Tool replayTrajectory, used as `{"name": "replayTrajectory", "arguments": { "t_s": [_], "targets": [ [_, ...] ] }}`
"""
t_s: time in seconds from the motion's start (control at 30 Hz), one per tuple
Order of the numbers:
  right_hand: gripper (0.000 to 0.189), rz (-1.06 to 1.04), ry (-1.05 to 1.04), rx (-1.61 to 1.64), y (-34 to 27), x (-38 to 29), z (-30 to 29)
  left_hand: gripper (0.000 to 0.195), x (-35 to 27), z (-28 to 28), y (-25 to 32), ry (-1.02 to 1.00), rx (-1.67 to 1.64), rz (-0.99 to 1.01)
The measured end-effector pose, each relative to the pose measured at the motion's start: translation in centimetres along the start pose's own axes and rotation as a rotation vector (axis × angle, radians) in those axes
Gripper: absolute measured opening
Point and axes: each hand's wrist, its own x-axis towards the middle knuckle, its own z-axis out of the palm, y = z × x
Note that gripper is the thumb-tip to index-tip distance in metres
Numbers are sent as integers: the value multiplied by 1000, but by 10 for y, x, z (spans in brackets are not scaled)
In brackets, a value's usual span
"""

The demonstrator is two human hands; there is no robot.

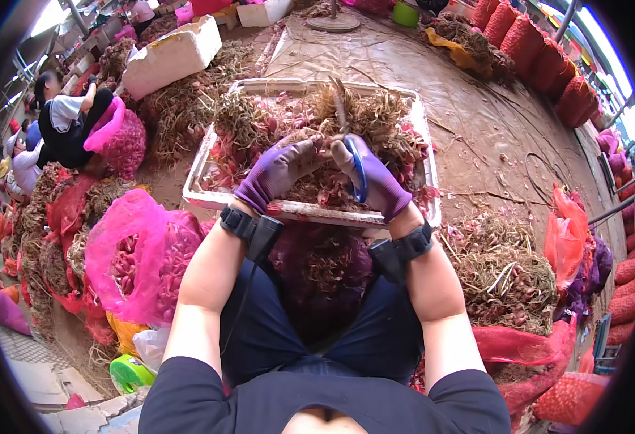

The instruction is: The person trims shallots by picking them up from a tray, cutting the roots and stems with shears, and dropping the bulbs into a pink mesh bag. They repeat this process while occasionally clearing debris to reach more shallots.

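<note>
A white foam tray [428, 163] in front of me holds red shallots and dry stalks with roots [385, 111]. My right hand [372, 173], in a purple knit glove with greyish palm coating, grips blue-handled scissors [341, 106]. Their blades point away from me over the stalks; whether they are parted is hard to tell. My left hand [279, 171], gloved alike, is just beside the right one above the tray. Its thumb and fingers pinch what looks like a shallot [320, 145], largely hidden by the fingertips. Loose reddish skins [325, 192] lie beneath both hands.
A pink mesh bag of shallots [179, 266] stands at my left. Dried shallot bunches [502, 271] are heaped at my right. Another foam box [174, 57] lies beyond the tray. A person [68, 119] sits at far left. Red mesh sacks [523, 46] line the far right.
</note>
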Motion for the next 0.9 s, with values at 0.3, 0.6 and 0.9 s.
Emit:
{"name": "replayTrajectory", "arguments": {
  "t_s": [0.3, 0.6, 0.9],
  "targets": [
    [44, -197, 189, -76, 23, 14, -6, 48, -1, 23, -24, 6, 449, 106],
    [40, -251, 354, -437, 19, 5, 1, 52, -7, 25, -27, -76, 390, 102],
    [34, -116, 188, 43, 17, 3, 2, 35, -4, 23, -32, 143, 669, 418]
  ]
}}
